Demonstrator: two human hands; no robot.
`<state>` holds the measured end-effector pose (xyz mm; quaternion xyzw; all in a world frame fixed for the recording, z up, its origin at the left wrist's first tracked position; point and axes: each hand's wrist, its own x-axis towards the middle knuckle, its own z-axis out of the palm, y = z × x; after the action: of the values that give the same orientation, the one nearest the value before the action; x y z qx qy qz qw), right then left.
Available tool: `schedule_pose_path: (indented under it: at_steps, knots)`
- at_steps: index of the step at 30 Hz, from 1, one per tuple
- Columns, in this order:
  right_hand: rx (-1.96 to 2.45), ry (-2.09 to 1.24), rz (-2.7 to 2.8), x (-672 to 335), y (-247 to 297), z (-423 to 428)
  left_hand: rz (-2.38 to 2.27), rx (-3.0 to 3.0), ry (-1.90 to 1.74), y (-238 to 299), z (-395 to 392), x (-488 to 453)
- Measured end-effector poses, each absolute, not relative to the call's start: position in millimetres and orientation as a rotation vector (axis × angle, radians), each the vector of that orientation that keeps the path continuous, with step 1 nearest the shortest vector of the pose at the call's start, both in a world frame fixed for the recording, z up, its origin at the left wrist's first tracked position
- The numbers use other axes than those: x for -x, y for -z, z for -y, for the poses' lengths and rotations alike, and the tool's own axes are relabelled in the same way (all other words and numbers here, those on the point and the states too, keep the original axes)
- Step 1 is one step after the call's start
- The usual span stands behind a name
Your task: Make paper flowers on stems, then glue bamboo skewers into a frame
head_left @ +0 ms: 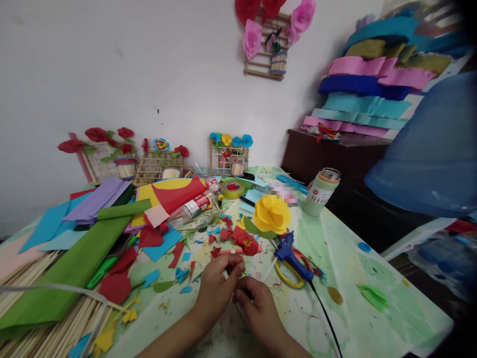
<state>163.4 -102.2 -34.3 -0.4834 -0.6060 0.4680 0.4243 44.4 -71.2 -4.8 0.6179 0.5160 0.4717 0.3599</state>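
My left hand (218,281) and my right hand (259,306) are close together above the front of the table, fingertips nearly meeting. Both are closed in a pinch; anything between the fingers is too small or hidden to make out. Just beyond my left hand lies a red paper flower (247,242) with a yellow centre. A large yellow paper flower (273,215) sits behind it to the right. Beside my right hand rest a blue glue gun (289,252) with a black cord and scissors with yellow handles (296,284). Red and blue paper scraps (182,273) are strewn to the left.
Green crepe paper (78,268) and thin wooden sticks (48,328) cover the left side. A plastic bottle (192,209) and yellow tape (233,189) lie farther back. An open glass jar (321,193) stands right. Flower-decorated stick frames (229,158) line the wall.
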Motion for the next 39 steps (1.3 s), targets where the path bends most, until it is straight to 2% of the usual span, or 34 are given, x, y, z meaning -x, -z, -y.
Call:
schedule_pose_path:
  at_steps: [11,23,30,35,39]
  knots:
    - [1.213,-1.103,1.501,-168,32,99,-1.208,-1.467,-1.162,21,70,-45]
    - [1.263,-1.082,1.647,-165,36,99,-1.319,-1.505,-1.233,30,83,-36]
    - [1.260,-1.068,1.707,-160,41,98,-1.286,-1.225,-1.296,40,85,-30]
    - [1.214,-1.035,1.938,-159,24,93,-1.270,-1.116,-1.380,41,85,-8]
    - [1.198,-0.836,2.057,-159,-4,71,-1.349,-0.958,-1.484,43,81,24]
